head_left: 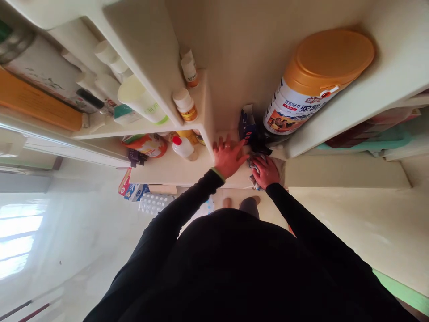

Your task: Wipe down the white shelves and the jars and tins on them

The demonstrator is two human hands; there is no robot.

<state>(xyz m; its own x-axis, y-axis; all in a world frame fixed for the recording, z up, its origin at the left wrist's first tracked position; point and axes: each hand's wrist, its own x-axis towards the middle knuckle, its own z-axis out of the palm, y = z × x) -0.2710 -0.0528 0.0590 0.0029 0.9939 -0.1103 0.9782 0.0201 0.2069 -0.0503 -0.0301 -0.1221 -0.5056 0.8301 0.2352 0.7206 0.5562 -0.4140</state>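
My left hand (228, 157) lies with fingers spread on the edge of a cream shelf (174, 172), holding nothing. My right hand (265, 172) curls over a crumpled printed wrapper (254, 167) at the shelf's front. Just beyond both hands stand a small blue box (247, 126) and a large white can with an orange lid (311, 85). A dark item (260, 147) sits between them, partly hidden. Left of my hands stand a white bottle with a red cap (182, 147), an orange-labelled jar (145, 145) and a small amber-labelled bottle (185, 104).
Higher shelves hold white bottles (115, 67) and a pale green-labelled tub (142, 99). A pack of water bottles (154, 203) stands low on the left, beside a bright window (20, 237). My feet (241, 203) show on the floor below the shelf.
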